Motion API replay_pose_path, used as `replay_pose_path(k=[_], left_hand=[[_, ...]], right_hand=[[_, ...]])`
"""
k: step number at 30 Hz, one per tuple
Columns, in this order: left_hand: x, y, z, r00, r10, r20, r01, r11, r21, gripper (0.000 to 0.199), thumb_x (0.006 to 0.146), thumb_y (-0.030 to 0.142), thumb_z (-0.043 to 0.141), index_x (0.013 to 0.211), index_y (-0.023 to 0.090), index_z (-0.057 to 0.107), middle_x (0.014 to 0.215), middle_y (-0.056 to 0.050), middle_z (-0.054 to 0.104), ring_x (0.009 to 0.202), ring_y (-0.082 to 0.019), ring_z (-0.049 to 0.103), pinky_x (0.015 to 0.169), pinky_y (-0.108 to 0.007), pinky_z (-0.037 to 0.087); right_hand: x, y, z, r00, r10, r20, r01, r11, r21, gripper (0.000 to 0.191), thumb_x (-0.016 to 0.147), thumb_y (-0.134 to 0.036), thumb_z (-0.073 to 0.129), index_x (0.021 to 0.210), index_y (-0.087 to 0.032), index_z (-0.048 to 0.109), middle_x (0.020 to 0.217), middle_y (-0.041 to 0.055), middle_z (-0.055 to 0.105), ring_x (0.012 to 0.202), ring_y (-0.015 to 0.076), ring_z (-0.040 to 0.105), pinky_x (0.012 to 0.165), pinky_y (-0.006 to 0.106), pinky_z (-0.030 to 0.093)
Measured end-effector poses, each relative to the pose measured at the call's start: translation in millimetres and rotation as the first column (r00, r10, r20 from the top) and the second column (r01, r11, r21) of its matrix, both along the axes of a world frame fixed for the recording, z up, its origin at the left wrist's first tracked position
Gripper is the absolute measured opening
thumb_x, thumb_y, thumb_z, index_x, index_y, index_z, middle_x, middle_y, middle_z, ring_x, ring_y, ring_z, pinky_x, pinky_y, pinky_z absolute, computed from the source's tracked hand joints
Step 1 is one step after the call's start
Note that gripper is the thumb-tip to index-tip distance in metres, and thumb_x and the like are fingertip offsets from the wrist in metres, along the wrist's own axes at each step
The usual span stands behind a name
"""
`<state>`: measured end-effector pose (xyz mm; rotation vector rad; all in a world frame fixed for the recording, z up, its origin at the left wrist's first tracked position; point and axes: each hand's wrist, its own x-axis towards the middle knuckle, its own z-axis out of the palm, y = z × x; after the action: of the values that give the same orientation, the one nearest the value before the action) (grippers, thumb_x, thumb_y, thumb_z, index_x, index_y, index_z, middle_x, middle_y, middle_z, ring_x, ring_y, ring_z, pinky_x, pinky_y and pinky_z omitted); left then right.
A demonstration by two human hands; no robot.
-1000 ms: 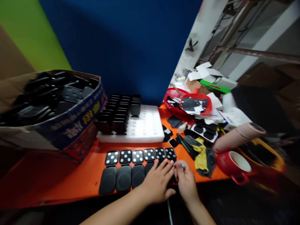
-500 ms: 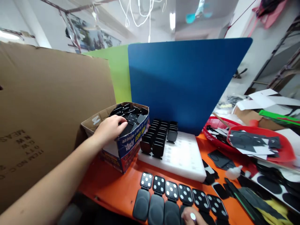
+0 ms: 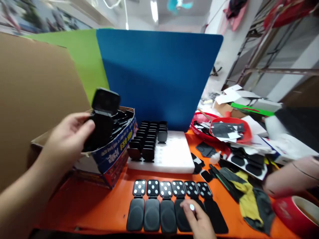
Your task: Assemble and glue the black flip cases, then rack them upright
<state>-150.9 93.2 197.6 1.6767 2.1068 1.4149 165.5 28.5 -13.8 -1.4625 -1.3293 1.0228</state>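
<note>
The work surface is an orange tabletop (image 3: 107, 205), with an upright blue panel (image 3: 154, 76) on its far side. At far left stands a blue-and-red printed cardboard box (image 3: 116, 174) of black pieces; to its right lies a white foam block (image 3: 175, 146) bearing black upright plates.

The left hand (image 3: 67, 136) has a glossy black hinged two-plate piece (image 3: 106, 101) pinched between thumb and fingers, raised in front of the box. The grip is closed on the lower plate; contact behind it is not visible.

The held piece lies at the right, far side of the left fingers. Its long axis runs close to upright; its upper, squarish plate points up and leans a little right, above the hinge.

A row of six matte black hinged pieces (image 3: 168, 217) lies to the right and nearer. Their long axes run near to far, dotted square plates at the far end, larger plates near; the rightmost is skewed, its near end turned right.

The right hand (image 3: 199, 219) is well apart from the held piece, over the near plates towards the row's right end. A small pale, shiny disc (image 3: 191, 207) shows at its fingertips; how far those fingers are closed, and whether they hold the disc, cannot be told.
</note>
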Motion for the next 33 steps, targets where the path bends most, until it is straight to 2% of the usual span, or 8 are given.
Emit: replay_pose_path(k=[4, 7, 9, 18, 22, 25, 28, 33], left_hand=[[69.7, -63.4, -106.8, 0.802, -0.298, 0.518, 0.481, 0.836, -0.264, 0.04, 0.072, 0.055, 0.061, 0.091, 0.021, 0.063, 0.089, -0.005, 0.068, 0.085, -0.024, 0.063, 0.074, -0.032, 0.051], [106.8, -95.4, -177.0, 0.557, -0.258, 0.789, 0.698, 0.661, -0.276, 0.04, 0.074, 0.055, 0.06, 0.093, 0.02, 0.063, 0.086, -0.004, 0.067, 0.084, -0.021, 0.062, 0.077, -0.031, 0.049], [118.9, -103.9, -199.5, 0.469, -0.177, 0.865, 0.732, 0.626, -0.269, 0.04, 0.075, 0.051, 0.062, 0.098, 0.018, 0.062, 0.086, -0.004, 0.067, 0.082, -0.019, 0.062, 0.075, -0.029, 0.048], [127.2, -92.9, -209.4, 0.363, 0.018, 0.932, 0.731, 0.615, -0.296, 0.048, 0.065, 0.047, 0.073, 0.099, 0.014, 0.067, 0.086, -0.008, 0.072, 0.081, -0.023, 0.065, 0.074, -0.03, 0.049], [134.3, -98.8, -206.5, 0.278, 0.036, 0.96, 0.797, 0.549, -0.251, 0.047, 0.068, 0.04, 0.07, 0.108, 0.015, 0.064, 0.095, -0.009, 0.072, 0.091, -0.026, 0.065, 0.085, -0.037, 0.047], [136.2, -100.0, -202.1, 0.246, 0.014, 0.969, 0.835, 0.504, -0.22, 0.04, 0.073, 0.033, 0.064, 0.109, 0.016, 0.063, 0.103, -0.009, 0.07, 0.101, -0.027, 0.062, 0.095, -0.04, 0.042], [134.4, -97.3, -204.9, 0.333, -0.05, 0.942, 0.811, 0.525, -0.259, 0.032, 0.079, 0.034, 0.056, 0.104, 0.015, 0.064, 0.112, -0.009, 0.067, 0.106, -0.026, 0.06, 0.098, -0.04, 0.04], [136.1, -97.4, -221.1, 0.593, -0.315, 0.741, 0.732, 0.594, -0.334, 0.051, 0.084, 0.029, 0.048, 0.134, 0.019, 0.041, 0.135, -0.007, 0.051, 0.126, -0.025, 0.043, 0.107, -0.041, 0.031]], right_hand=[[-6.3, 8.3, 24.6, 0.98, 0.097, -0.176, -0.111, 0.991, -0.073, 0.051, 0.078, -0.06, 0.052, 0.101, -0.017, 0.063, 0.057, -0.0005, 0.051, 0.049, 0.0133, 0.046, 0.046, 0.023, 0.039], [-13.7, 12.1, 31.6, 0.96, 0.169, -0.225, -0.206, 0.966, -0.156, 0.045, 0.076, -0.055, 0.057, 0.098, -0.016, 0.061, 0.059, -0.002, 0.05, 0.051, 0.0118, 0.045, 0.047, 0.022, 0.037], [-16.3, 13.5, 28.9, 0.954, 0.201, -0.222, -0.242, 0.954, -0.177, 0.037, 0.077, -0.05, 0.057, 0.091, -0.016, 0.061, 0.061, -0.0018, 0.051, 0.053, 0.0116, 0.046, 0.049, 0.022, 0.038], [-14.3, 19.1, 12.4, 0.97, 0.242, 0.001, -0.24, 0.96, -0.141, 0.027, 0.082, -0.04, 0.054, 0.089, -0.015, 0.06, 0.058, -0.0042, 0.049, 0.053, 0.0098, 0.044, 0.05, 0.021, 0.034], [-16.1, 20.6, 11.3, 0.912, 0.378, -0.159, -0.404, 0.893, -0.197, 0.03, 0.083, -0.042, 0.052, 0.096, -0.016, 0.059, 0.071, -0.0005, 0.06, 0.061, 0.0126, 0.054, 0.056, 0.022, 0.04], [-15.3, 19.8, 14.4, 0.916, 0.396, 0.063, -0.378, 0.906, -0.19, 0.024, 0.085, -0.04, 0.051, 0.09, -0.018, 0.058, 0.074, 0.0001, 0.061, 0.067, 0.0142, 0.056, 0.06, 0.024, 0.041], [-12.7, 15.8, 23.0, 0.868, 0.336, 0.366, -0.32, 0.942, -0.105, 0.023, 0.093, -0.033, 0.038, 0.086, -0.018, 0.055, 0.079, 0.0026, 0.06, 0.073, 0.0157, 0.055, 0.066, 0.026, 0.041], [-15.9, 4.4, 37.5, 0.707, 0.429, 0.562, -0.487, 0.872, -0.052, 0.023, 0.095, -0.027, 0.035, 0.093, -0.02, 0.057, 0.088, 0.0038, 0.063, 0.08, 0.0158, 0.058, 0.071, 0.026, 0.041]])
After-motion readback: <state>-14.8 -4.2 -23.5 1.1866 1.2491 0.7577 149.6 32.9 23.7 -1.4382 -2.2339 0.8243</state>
